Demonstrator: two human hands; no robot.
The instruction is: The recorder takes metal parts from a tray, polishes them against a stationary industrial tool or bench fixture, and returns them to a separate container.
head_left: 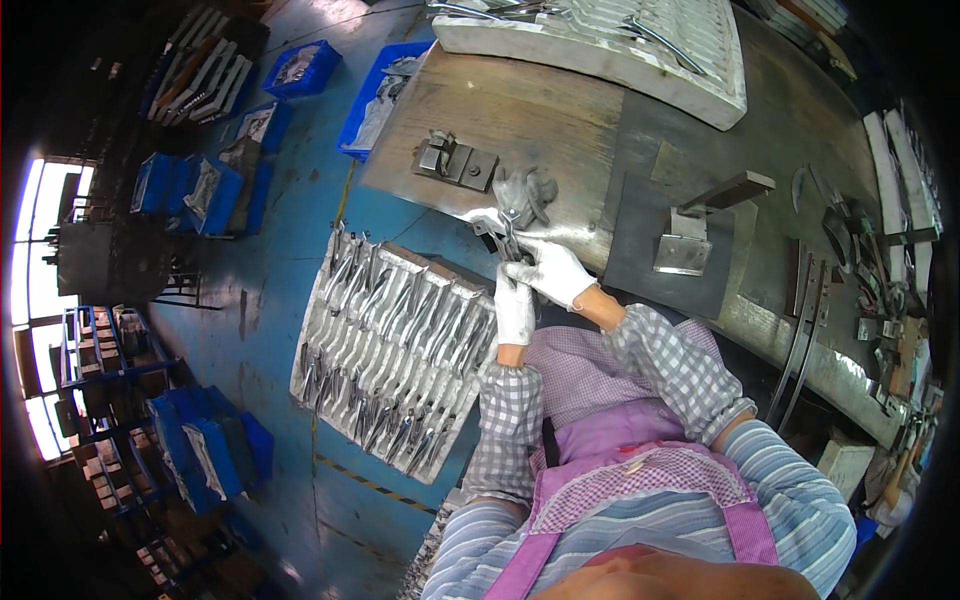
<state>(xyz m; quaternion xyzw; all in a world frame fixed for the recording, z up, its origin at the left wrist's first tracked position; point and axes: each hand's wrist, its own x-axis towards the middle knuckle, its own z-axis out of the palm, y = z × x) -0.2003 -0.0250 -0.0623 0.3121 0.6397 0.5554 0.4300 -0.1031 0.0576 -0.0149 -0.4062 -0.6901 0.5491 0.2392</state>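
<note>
Both my hands wear white gloves and meet at the near edge of the metal-topped bench (pixel 560 105). My left hand (pixel 514 312) is closed round the lower end of a metal tool that looks like pliers (pixel 508 243). From the right, my right hand (pixel 558 273) grips the same tool, its fingers touching the left ones. The tool's exact kind is partly hidden by the gloves. Just beyond it a crumpled grey cloth (pixel 527 193) lies on the bench. To the left of my hands is a pale tray (pixel 425 468) with rows of metal hand tools.
A small steel fixture (pixel 455 162) sits on the bench's left part. An upright metal stand with a slanted bar (pixel 684 248) is on the right. Another pale tray (pixel 590 55) of tools stands at the back. Blue bins (pixel 303 68) are on the blue floor (pixel 255 340).
</note>
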